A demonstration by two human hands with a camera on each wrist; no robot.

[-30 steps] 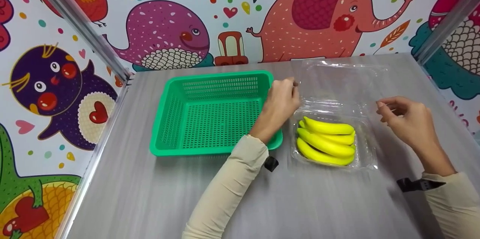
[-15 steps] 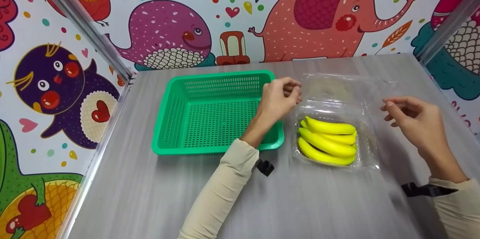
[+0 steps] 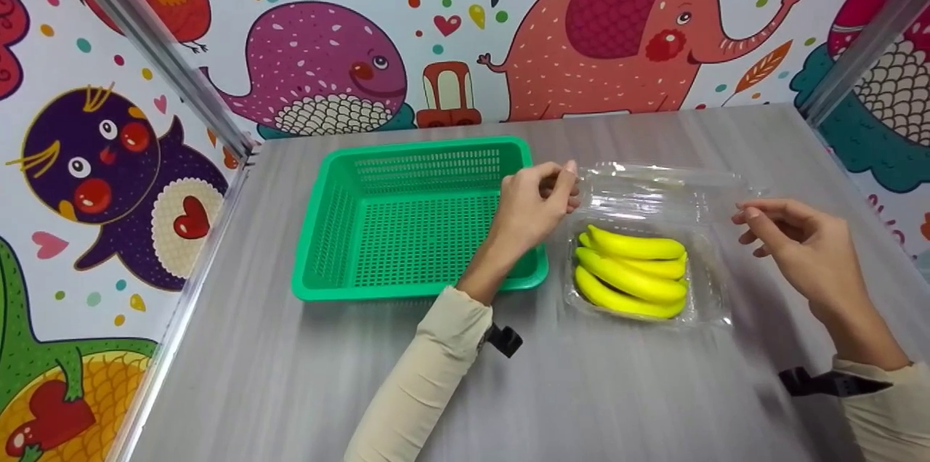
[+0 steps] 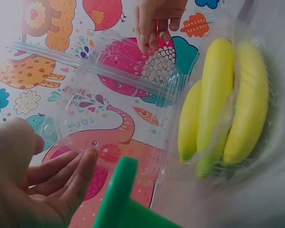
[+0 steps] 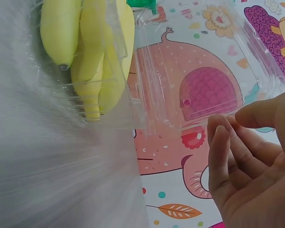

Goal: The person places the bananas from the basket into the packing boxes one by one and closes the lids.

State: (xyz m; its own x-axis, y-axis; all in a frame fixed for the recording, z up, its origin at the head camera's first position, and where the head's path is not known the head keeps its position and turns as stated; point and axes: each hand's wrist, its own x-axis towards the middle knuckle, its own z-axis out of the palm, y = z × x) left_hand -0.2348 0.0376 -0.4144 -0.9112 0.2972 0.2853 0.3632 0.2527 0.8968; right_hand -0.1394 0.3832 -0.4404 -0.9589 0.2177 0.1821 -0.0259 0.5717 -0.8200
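Note:
A clear plastic clamshell container [image 3: 708, 295] holds several yellow bananas [image 3: 632, 269] in its base. Its see-through lid [image 3: 647, 193] is hinged on the far side and stands raised, tilted up from the table. My left hand [image 3: 530, 204] is at the lid's left corner, over the basket's right rim; its fingers look fairly straight in the left wrist view, with the thumb apart. At the lid's right side, my right hand [image 3: 814, 244] has thumb and fingertips close together at the edge, seeming to pinch it in the right wrist view. Exact contact is hard to see through the plastic.
A green plastic basket [image 3: 311, 244] with perforated sides stands left of the container, nothing visible inside. The grey table [image 3: 567, 396] ends at patterned walls [image 3: 465, 26] at the back and left. A metal post [image 3: 857, 48] rises at the back right corner.
The lid lay farther back and flatter; it has swung up toward the bananas. The left hand has turned and shifted slightly toward me. The right hand has moved slightly right and lower.

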